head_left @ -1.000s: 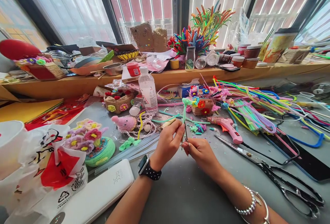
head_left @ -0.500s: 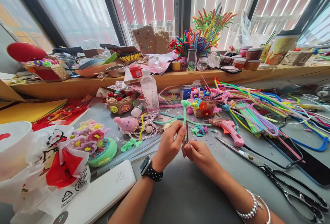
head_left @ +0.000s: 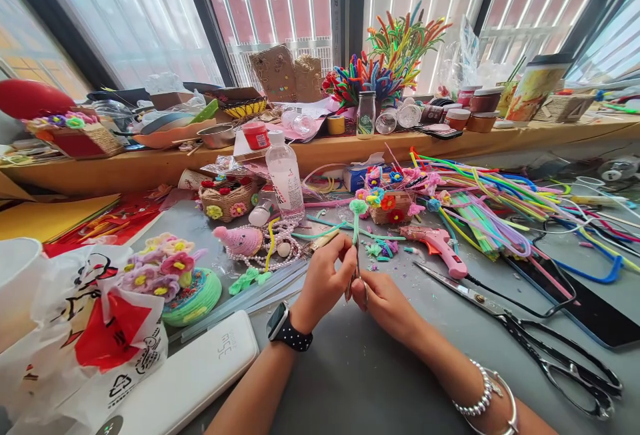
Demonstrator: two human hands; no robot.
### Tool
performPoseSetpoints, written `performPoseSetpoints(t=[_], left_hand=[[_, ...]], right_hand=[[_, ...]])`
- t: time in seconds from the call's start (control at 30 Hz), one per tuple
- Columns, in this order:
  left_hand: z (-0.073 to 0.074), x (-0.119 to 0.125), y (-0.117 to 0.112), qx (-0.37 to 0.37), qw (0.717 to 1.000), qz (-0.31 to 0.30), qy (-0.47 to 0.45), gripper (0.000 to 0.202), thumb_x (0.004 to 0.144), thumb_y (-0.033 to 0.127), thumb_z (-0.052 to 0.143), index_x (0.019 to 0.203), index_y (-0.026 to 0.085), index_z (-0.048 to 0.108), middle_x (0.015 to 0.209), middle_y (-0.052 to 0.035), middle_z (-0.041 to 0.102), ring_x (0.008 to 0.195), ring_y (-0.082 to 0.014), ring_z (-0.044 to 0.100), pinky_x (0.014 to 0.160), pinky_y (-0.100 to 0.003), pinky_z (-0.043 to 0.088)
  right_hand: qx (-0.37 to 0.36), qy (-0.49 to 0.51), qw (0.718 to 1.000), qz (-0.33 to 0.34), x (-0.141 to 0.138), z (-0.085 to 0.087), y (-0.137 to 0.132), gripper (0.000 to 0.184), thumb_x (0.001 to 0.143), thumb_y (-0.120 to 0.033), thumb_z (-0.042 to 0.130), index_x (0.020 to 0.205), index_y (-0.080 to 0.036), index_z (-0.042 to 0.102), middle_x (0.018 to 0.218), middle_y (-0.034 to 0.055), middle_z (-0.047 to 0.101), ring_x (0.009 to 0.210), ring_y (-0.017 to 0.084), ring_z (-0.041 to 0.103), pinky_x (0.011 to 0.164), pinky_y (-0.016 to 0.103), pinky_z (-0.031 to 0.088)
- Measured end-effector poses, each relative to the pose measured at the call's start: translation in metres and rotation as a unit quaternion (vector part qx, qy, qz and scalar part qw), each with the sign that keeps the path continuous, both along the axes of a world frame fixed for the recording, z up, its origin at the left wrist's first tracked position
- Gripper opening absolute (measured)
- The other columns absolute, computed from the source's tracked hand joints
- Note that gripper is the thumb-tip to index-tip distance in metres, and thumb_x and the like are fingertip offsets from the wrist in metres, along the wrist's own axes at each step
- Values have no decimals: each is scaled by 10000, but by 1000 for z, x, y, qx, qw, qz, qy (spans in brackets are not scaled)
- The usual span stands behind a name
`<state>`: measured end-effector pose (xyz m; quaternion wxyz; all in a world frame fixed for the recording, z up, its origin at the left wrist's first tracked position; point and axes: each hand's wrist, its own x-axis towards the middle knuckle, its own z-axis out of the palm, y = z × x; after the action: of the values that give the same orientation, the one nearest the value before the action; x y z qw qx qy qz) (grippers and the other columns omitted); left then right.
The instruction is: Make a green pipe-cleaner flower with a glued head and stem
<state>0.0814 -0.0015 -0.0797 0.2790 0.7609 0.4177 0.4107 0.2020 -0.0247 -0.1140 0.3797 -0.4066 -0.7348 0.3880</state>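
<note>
Upright in the middle of the view stands a mint-green pipe-cleaner flower [head_left: 358, 207] on a fuzzy stem, with my left hand [head_left: 327, 278] pinched round the stem's lower part. My right hand [head_left: 384, 303] is closed on the handles of small scissors [head_left: 357, 263]. Their blades point up along the stem, beside my left fingertips. Whether the blades touch the stem I cannot tell, as my fingers partly cover them. Behind the flower sits a woven basket [head_left: 393, 215] trimmed with colourful fuzzy flowers. Green and purple scraps [head_left: 383, 249] lie just beyond my hands.
To the right lie a pink glue gun [head_left: 440, 248], large black-handled scissors [head_left: 505, 315], a dark phone [head_left: 580, 305] and a heap of pipe cleaners [head_left: 495, 211]. At left are a white power bank [head_left: 200, 368], a plastic bag [head_left: 120, 328] and a plastic bottle [head_left: 286, 178].
The whole view has shifted slightly, so things sit a little further left. Both hands keep their holds on the flower and the small scissors, with little visible movement.
</note>
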Motion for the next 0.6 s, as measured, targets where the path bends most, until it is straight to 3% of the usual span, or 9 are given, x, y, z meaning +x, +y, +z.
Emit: performPoseSetpoints(t=[0.6], left_hand=[[1, -3, 4, 24, 999, 22, 23, 204, 792, 240, 351, 597, 186, 332, 567, 39, 346, 545, -94, 344, 554, -226, 304]], right_hand=[[22, -48, 995, -86, 2, 0, 2, 564, 789, -572, 284, 451, -157, 462, 382, -36, 378, 394, 70, 361, 426, 186, 292]])
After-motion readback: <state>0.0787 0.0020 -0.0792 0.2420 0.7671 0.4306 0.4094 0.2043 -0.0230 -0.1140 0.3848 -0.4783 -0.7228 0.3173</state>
